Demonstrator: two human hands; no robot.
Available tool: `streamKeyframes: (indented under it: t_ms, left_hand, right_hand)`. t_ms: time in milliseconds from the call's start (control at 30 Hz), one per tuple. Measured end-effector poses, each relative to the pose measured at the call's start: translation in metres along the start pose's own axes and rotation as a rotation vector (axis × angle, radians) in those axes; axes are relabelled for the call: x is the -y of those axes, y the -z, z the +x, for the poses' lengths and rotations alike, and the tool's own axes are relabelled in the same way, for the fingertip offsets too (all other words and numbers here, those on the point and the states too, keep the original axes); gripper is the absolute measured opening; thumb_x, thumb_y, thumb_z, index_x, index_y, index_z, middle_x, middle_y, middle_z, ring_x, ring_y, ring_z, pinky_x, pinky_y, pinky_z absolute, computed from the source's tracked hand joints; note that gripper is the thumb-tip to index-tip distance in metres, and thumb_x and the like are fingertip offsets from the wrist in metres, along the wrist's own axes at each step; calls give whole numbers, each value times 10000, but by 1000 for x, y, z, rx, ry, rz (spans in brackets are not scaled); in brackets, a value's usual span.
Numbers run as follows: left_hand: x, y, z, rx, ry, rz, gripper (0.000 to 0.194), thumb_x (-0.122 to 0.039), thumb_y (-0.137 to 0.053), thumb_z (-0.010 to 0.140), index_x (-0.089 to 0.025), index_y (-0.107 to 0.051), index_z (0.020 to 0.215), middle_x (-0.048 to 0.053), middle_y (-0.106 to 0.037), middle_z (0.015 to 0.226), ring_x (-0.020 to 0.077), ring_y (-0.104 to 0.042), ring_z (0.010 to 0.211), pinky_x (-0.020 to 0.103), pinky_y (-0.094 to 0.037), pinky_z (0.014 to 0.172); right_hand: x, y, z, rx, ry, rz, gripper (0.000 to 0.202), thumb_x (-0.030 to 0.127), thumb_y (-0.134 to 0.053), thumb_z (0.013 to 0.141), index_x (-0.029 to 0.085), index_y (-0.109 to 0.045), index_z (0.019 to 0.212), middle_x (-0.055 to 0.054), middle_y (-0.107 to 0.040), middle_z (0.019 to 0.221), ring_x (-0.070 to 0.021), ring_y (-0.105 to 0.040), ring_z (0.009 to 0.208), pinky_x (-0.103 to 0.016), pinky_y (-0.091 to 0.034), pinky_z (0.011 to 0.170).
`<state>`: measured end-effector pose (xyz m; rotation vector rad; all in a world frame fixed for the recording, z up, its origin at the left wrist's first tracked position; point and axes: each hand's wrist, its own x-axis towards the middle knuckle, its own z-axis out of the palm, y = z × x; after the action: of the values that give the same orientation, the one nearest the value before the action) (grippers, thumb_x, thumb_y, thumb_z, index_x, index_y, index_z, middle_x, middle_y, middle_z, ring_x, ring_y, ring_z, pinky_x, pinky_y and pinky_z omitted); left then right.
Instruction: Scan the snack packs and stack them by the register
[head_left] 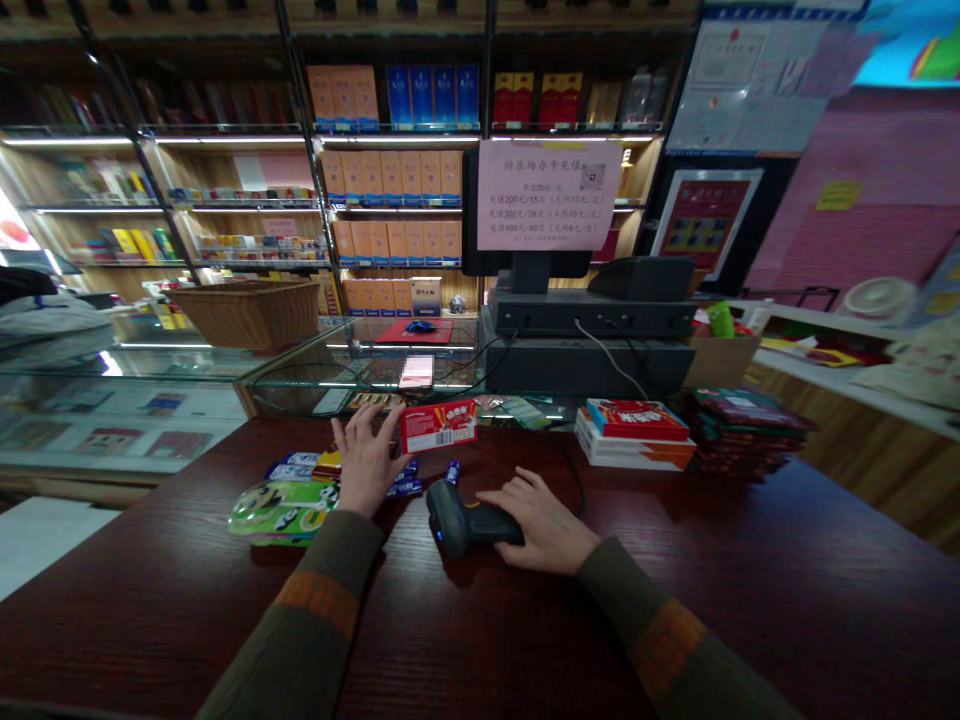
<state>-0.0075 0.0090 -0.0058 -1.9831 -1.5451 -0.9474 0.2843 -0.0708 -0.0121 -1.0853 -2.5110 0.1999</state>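
My left hand [367, 462] has its thumb and forefinger at the left edge of a red snack box [439, 428], its other fingers spread. The box is upright, its barcode side facing me. My right hand [544, 520] is wrapped around the handle of a dark barcode scanner [457, 520], which points left and shows a small blue light. Below and beside my left hand lie a green panda-print package [274, 510] and several small blue-wrapped snacks [405, 487]. A yellow-gold wrapped item [328, 465] is partly hidden by that hand.
Red and white boxes [634, 435] and a stack of dark packets [746, 430] stand at the table's back right. Behind are a cash drawer [589, 367], a monitor with a pink sign [551, 195], a wicker basket [251, 312] and a glass counter [300, 365]. Cables cross the back.
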Motion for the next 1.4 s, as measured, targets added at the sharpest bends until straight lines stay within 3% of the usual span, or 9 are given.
streamKeyframes:
  t_ms: [400,867,1167,1400]
  left_hand:
    - [1,-1,-1,-7,23,-44,771,-332,-776,758,-293,-463,1461,163,-456,1455,378,-382,1399,688,-120,1195]
    - [1,-1,-1,-27,55,-28,759,-362,-763,768,-286,-460,1460,158,-470,1423,356,-393,1384,658,-135,1204]
    - [1,0,-1,-31,58,-41,741,-343,-754,776,-271,-467,1456,159,-456,1430,357,-393,1383,659,-136,1206]
    - [2,0,-1,-27,58,-41,737,-348,-745,788,-279,-455,1461,158,-456,1426,349,-395,1378,657,-156,1202]
  right_hand:
    - [-4,15,-2,-150,-79,-10,596,238,-628,754,265,-565,1346,-52,-687,1093,-240,-617,1073,-534,-218,1177]
    - [-3,19,-2,-145,-89,30,529,244,-659,737,283,-612,1262,-35,-695,1047,-241,-631,1040,-549,-208,1182]
    - [-6,16,-3,-136,-89,12,696,243,-636,747,255,-499,1429,-60,-684,1128,-251,-608,1106,-553,-194,1190]
    - [-9,9,-3,-88,-65,14,716,279,-664,759,253,-475,1449,-74,-674,1156,-255,-601,1122,-571,-171,1192]
